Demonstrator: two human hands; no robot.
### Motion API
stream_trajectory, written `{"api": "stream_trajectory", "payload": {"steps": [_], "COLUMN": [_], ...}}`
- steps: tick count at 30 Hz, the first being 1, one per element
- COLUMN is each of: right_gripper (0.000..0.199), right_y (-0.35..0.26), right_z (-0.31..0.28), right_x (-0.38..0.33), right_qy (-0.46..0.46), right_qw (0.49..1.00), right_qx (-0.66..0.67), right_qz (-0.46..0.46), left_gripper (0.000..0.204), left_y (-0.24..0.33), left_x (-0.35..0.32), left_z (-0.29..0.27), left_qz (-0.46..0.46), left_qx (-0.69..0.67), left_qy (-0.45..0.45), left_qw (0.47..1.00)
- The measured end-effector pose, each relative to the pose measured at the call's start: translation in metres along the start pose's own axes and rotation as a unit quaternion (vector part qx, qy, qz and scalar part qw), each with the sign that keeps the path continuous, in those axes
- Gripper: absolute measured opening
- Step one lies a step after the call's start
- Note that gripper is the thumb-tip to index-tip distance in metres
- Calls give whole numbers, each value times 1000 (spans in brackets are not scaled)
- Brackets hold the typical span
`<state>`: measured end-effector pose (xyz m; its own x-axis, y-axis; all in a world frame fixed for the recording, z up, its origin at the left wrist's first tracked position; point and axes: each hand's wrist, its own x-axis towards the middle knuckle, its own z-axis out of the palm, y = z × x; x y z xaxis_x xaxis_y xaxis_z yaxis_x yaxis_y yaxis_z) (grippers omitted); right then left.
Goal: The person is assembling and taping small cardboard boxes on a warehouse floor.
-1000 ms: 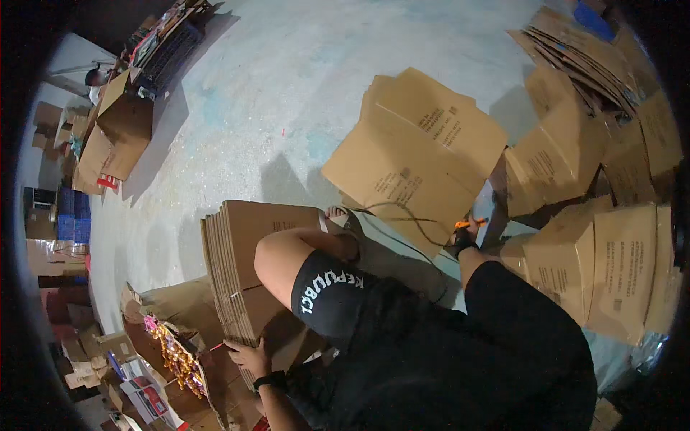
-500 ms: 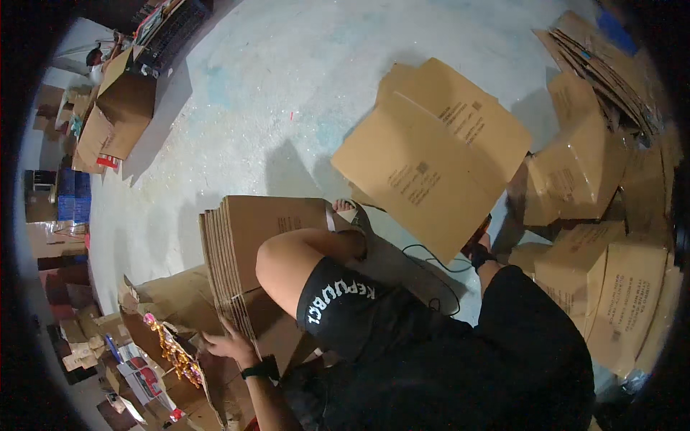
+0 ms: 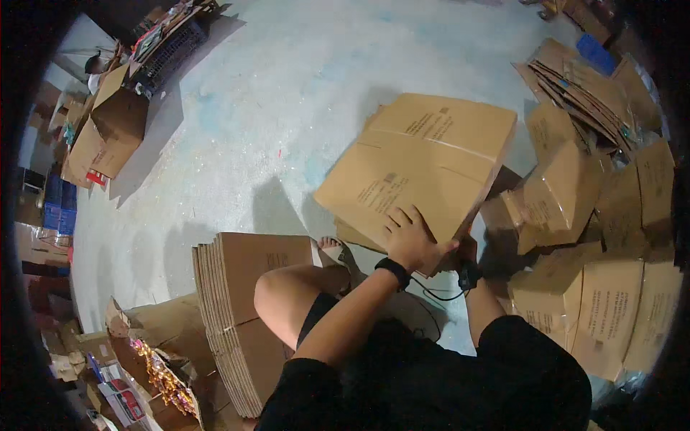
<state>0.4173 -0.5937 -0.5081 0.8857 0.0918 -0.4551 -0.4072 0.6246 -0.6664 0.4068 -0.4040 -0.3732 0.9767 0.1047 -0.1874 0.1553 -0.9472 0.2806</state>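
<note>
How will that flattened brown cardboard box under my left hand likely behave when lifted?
The flattened brown cardboard box should be fairly stiff, as its broad panels lie nearly flat. It may flex along the seam across its face. Held near your left hand, its far end could dip.

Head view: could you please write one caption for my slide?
Left hand spread on flattened boxes, right hand at their edge, more folded cardboard standing beside the knee.

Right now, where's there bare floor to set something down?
The widest bare patch is the pale floor, between the open box at upper left, the standing cardboard stack below, and the flattened cartons under your left hand. It's crowded on the right with heaped cartons, and at lower left around the gold decorations.
</note>
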Motion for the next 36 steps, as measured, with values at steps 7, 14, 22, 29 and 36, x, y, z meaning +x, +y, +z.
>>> {"api": "stream_trajectory", "payload": {"steps": [7, 14, 22, 29, 36], "right_gripper": [23, 31, 21, 30, 35], "right_y": [-36, 7, 70, 83, 97], "right_z": [212, 367, 350, 399, 402], "right_x": [26, 59, 100, 48, -4], "right_qy": [51, -373, -73, -34, -134], "right_qw": [991, 890, 899, 651, 739], "right_qx": [22, -134, -432, -720, -626], "right_qz": [121, 226, -8, -237, -211], "left_gripper": [54, 52, 50, 40, 40], "left_y": [-129, -256, -262, -253, -286], "left_x": [56, -1, -41, -44, -68], "left_z": [-149, -145, -94, -98, -128], "left_qz": [-12, -113, -202, -196, -127], "left_qx": [-496, -591, -695, -744, -670], "left_qy": [-98, -11, 66, 184, 217], "left_qw": [863, 799, 687, 612, 699]}}
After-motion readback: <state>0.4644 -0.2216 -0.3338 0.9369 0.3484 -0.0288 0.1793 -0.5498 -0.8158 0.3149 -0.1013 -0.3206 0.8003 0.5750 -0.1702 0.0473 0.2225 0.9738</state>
